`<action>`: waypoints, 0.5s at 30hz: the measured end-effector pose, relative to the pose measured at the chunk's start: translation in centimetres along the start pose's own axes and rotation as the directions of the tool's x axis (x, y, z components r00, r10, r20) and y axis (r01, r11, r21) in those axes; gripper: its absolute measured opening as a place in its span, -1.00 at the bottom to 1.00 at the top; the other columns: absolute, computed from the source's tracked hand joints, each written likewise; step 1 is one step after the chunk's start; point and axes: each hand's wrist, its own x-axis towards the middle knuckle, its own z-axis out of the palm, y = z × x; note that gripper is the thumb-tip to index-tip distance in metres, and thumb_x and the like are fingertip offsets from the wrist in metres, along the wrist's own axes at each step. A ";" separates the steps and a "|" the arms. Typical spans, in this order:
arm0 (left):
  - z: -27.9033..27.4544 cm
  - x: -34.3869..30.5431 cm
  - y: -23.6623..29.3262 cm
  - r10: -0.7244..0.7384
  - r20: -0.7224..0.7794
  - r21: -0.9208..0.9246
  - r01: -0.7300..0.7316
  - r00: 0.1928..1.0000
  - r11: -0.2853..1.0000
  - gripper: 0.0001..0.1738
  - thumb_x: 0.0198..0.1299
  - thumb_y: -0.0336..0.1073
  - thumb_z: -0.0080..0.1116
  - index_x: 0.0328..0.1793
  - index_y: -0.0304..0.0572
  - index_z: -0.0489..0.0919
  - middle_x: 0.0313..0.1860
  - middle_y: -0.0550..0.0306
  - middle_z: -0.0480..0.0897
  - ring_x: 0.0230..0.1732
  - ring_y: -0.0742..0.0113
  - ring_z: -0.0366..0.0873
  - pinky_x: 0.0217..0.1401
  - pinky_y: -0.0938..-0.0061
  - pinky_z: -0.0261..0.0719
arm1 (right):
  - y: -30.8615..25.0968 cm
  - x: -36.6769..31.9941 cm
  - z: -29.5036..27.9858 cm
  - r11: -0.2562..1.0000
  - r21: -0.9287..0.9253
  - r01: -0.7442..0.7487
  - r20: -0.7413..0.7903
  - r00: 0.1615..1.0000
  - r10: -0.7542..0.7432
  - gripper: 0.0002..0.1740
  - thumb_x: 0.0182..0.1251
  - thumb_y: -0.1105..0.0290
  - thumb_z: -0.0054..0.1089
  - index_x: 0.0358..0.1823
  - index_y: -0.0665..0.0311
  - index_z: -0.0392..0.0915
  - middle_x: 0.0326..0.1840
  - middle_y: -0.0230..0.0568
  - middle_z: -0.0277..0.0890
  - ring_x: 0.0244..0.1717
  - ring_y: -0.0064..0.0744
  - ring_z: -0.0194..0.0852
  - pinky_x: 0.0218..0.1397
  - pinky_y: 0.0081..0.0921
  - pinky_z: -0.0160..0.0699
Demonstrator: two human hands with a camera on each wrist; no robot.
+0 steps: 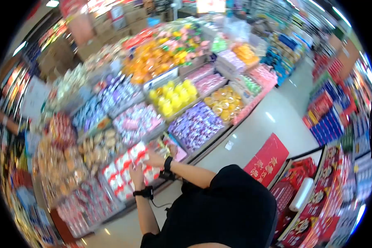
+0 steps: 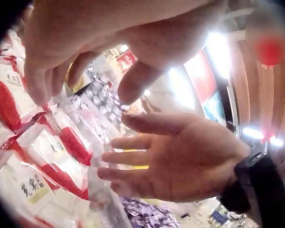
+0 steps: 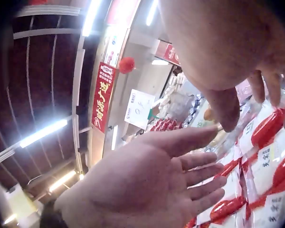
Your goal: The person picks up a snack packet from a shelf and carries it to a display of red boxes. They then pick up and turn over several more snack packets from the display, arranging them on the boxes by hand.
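Note:
Red-and-white plastic packets (image 1: 116, 177) with printed lettering fill a bin at the near edge of the display. Over them are my left hand (image 1: 137, 177) and right hand (image 1: 154, 159), close together. In the left wrist view, the left hand (image 2: 114, 33) reaches down with its fingertips at a white packet (image 2: 47, 154). The right hand (image 2: 180, 159) faces it there, palm showing and fingers extended. From the right wrist, the right hand (image 3: 223, 42) stretches over the packets (image 3: 261, 166), and the left hand (image 3: 137, 175) shows an outspread palm.
Neighbouring bins hold purple-wrapped sweets (image 1: 196, 126), yellow pieces (image 1: 173, 97) and brownish packs (image 1: 64, 163). A red sign (image 1: 268, 159) and a case of red packages (image 1: 293, 175) stand to the right, across the aisle floor (image 1: 273, 109). Another person's arm (image 1: 6, 120) shows at far left.

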 end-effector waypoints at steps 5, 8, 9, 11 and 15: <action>1.2 5.6 -2.1 0.006 0.042 0.156 -0.013 0.999 0.988 -0.20 0.20 -0.17 0.25 0.41 -0.58 0.22 0.33 -0.28 0.39 0.30 0.08 0.39 0.33 0.33 0.35 | 5.6 5.0 5.0 0.988 0.055 0.142 -0.375 0.920 -0.111 -0.33 0.14 0.08 0.26 0.08 0.54 0.39 0.17 0.43 0.30 0.18 0.31 0.35 0.19 -0.01 0.40; 1.9 7.0 -2.2 0.012 0.090 0.154 -0.026 0.996 0.988 -0.22 0.17 -0.23 0.25 0.39 -0.60 0.21 0.26 -0.22 0.42 0.25 0.08 0.41 0.31 0.34 0.37 | 5.6 5.5 4.2 0.996 0.049 -0.068 -0.226 0.971 0.077 -0.21 0.16 0.11 0.22 0.24 0.58 0.20 0.28 0.45 0.20 0.26 0.35 0.27 0.25 0.01 0.35; 1.9 7.2 -2.4 0.010 0.099 0.181 -0.028 0.995 0.983 -0.20 0.15 -0.25 0.27 0.39 -0.61 0.19 0.22 -0.19 0.44 0.24 0.07 0.41 0.30 0.33 0.37 | 4.3 5.1 2.4 0.986 0.123 -0.116 -0.109 0.986 0.130 -0.14 0.18 0.13 0.25 0.32 0.59 0.09 0.37 0.46 0.07 0.35 0.35 0.15 0.35 -0.04 0.26; 1.8 7.8 -3.0 0.012 0.079 0.209 -0.028 0.997 0.978 -0.21 0.15 -0.26 0.26 0.38 -0.62 0.20 0.23 -0.19 0.44 0.24 0.07 0.41 0.30 0.32 0.38 | 2.7 4.4 1.2 0.963 0.205 -0.175 0.007 0.984 0.178 -0.07 0.20 0.15 0.27 0.40 0.59 -0.01 0.46 0.48 -0.06 0.44 0.34 0.02 0.44 -0.10 0.16; 1.7 10.1 -4.4 -0.075 -0.001 0.225 0.073 0.997 0.972 -0.25 0.09 -0.17 0.31 0.31 -0.55 0.35 0.28 -0.24 0.42 0.24 -0.03 0.45 0.29 0.22 0.40 | 0.2 2.5 1.0 0.984 0.036 -0.174 -0.143 0.974 0.177 -0.24 0.18 0.30 0.17 0.31 0.62 0.11 0.43 0.44 0.01 0.27 0.35 0.28 0.26 -0.04 0.38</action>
